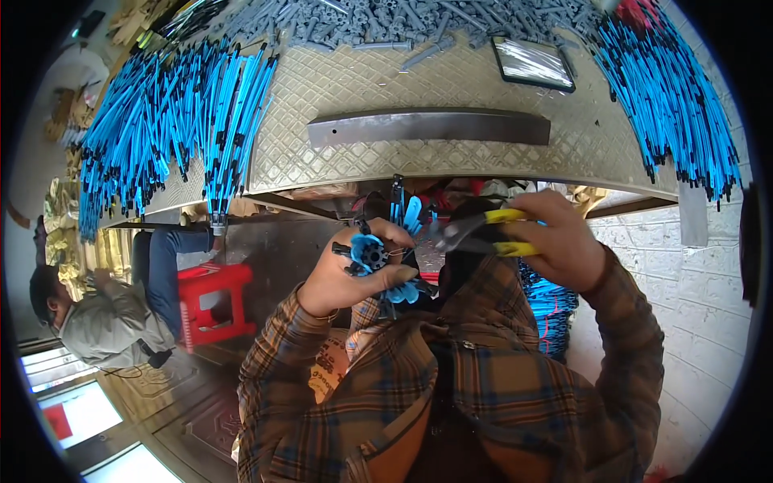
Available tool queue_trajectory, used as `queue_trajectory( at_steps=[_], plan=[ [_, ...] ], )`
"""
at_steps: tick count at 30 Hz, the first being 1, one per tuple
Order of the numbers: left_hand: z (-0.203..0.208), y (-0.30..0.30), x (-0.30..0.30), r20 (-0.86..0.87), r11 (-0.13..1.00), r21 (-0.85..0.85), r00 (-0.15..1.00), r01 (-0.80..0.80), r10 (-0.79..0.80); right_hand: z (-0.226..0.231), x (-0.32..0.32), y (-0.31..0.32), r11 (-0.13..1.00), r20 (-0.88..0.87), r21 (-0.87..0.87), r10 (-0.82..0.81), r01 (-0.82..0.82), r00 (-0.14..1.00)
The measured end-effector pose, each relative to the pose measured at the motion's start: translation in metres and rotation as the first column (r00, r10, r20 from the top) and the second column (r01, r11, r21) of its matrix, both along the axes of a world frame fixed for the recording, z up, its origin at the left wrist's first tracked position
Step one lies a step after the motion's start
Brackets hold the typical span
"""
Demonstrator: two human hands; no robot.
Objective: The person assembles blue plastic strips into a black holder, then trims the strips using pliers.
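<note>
In front of my chest, my left hand (pixel 328 278) is wrapped round a bundle of blue rods with black joints. A round black hub with notches (pixel 374 256) faces up between thumb and fingers, with blue pieces fanned about it. Thin wire (pixel 396 253) sticks out beside the hub, near my thumb. To the right of it, my right hand (pixel 570 241) grips pliers with yellow handles (pixel 517 249). Their handles are spread apart. The jaws point left toward the wire and are blurred; I cannot tell whether they touch it.
Beyond my hands stands a patterned table (pixel 322 88) with a dark metal bar (pixel 431 129), a black-framed glossy panel (pixel 533 64) and piled grey tubular parts (pixel 378 24). Blue rods hang over its left (pixel 161 121) and right (pixel 668 97) ends. A person (pixel 113 322) sits left, near a red stool (pixel 213 304).
</note>
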State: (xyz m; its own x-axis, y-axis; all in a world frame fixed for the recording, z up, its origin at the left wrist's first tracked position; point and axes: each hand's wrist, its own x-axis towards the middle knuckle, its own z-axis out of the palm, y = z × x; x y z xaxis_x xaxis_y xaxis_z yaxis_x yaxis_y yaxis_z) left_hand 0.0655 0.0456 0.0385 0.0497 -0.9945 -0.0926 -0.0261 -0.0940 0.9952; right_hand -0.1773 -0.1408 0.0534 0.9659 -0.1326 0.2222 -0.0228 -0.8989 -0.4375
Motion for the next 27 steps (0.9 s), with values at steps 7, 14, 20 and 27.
queue_trajectory(
  at_steps=[7, 14, 20, 27],
  plan=[
    [-0.008, 0.002, 0.006, -0.065, 0.996, -0.05, 0.995, -0.076, 0.073, -0.001, 0.04, 0.01, 0.887, 0.172, -0.452, -0.023, 0.1, 0.985],
    [-0.004, 0.0, 0.013, -0.073, 0.998, -0.001, 0.995, -0.069, 0.068, 0.004, 0.052, 0.006, 0.853, 0.183, -0.513, -0.001, 0.096, 0.983],
    [-0.006, 0.0, 0.018, -0.05, 1.0, -0.014, 0.998, -0.025, 0.024, 0.01, 0.058, 0.0, 0.814, 0.204, -0.578, 0.071, 0.062, 0.976],
    [0.005, -0.005, 0.018, 0.031, 0.995, 0.068, 0.997, 0.069, -0.072, 0.019, 0.056, -0.011, 0.822, 0.121, -0.567, 0.143, -0.049, 0.982]
  ],
)
